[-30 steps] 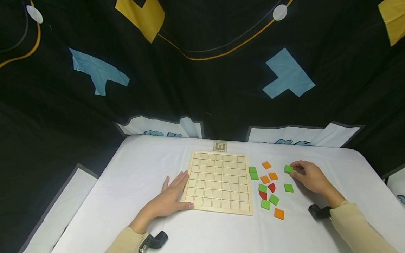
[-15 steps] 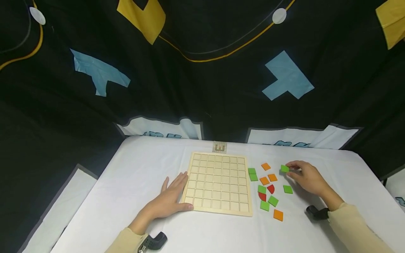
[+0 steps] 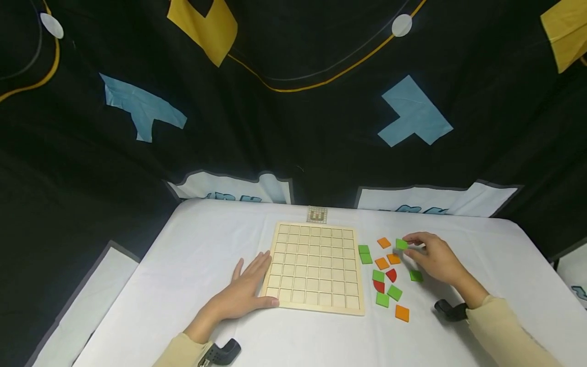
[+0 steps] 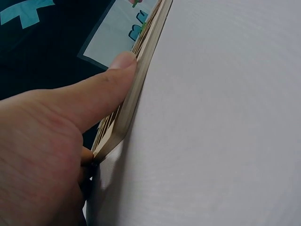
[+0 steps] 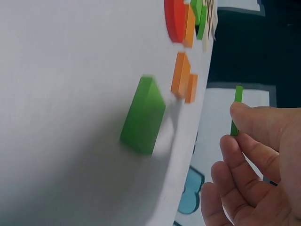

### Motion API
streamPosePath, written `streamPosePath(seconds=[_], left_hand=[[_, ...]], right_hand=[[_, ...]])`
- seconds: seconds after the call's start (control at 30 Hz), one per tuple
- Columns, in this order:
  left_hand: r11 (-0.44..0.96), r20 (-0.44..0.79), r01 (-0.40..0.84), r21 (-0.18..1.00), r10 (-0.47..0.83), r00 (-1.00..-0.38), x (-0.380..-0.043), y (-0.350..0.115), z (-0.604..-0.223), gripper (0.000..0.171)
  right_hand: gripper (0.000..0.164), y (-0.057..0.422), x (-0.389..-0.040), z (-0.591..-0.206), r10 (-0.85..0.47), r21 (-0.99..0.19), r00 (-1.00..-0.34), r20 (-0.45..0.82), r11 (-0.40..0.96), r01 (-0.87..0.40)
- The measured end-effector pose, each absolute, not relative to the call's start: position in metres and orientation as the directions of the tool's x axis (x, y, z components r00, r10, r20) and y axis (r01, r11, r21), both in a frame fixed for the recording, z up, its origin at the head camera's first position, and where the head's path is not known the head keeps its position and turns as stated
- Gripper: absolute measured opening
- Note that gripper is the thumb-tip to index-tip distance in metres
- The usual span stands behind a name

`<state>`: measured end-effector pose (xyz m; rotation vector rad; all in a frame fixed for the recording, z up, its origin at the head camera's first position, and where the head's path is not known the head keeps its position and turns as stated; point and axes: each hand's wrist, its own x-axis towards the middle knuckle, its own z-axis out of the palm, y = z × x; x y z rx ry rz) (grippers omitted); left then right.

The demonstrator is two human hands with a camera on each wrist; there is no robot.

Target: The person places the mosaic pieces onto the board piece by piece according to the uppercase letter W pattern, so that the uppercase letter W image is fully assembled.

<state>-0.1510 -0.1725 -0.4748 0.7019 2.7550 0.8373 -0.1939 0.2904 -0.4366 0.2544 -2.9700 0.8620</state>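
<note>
White tabletop (image 3: 211,229) | wooden grid board (image 3: 314,268) | black cloth (image 3: 284,137) behind

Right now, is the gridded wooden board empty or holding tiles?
Empty. In the head view, the wooden board shows only bare squares; loose tiles lie beside it, and the right hand pinches a green tile.

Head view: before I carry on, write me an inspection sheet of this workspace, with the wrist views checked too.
Surface: white table, partly creased.
Job's things: wooden board lying on it; green pieces, orange pieces and red pieces to its right.
Clutter: small patterned square beyond the board; loose or printed, cannot tell.
Hands: left hand rests on the board's left edge; right hand pinches another green piece above the table.
Cables: nothing seen.
Surroundings: patterned black cloth behind.
</note>
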Motion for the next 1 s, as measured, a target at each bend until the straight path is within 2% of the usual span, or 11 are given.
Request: streamPosePath(seconds=[0.47, 0.73, 1.0], left_hand=[[0.730, -0.034, 0.391, 0.561, 0.492, -0.870, -0.151, -0.173, -0.476, 0.108], [0.730, -0.023, 0.401, 0.554, 0.495, -0.869, -0.151, -0.173, -0.475, 0.107], [0.732, -0.027, 0.397, 0.554, 0.492, -0.870, -0.152, -0.173, -0.475, 0.108]], right_hand=[[0.035, 0.264, -0.189, -0.436, -0.167, -0.530, -0.983, 0.076, 0.828, -0.181], [0.032, 0.246, -0.188, -0.436, -0.209, -0.552, -0.969, 0.128, 0.797, -0.245], [0.031, 0.229, -0.192, -0.441, -0.234, -0.619, -0.970, 0.063, 0.753, -0.222]])
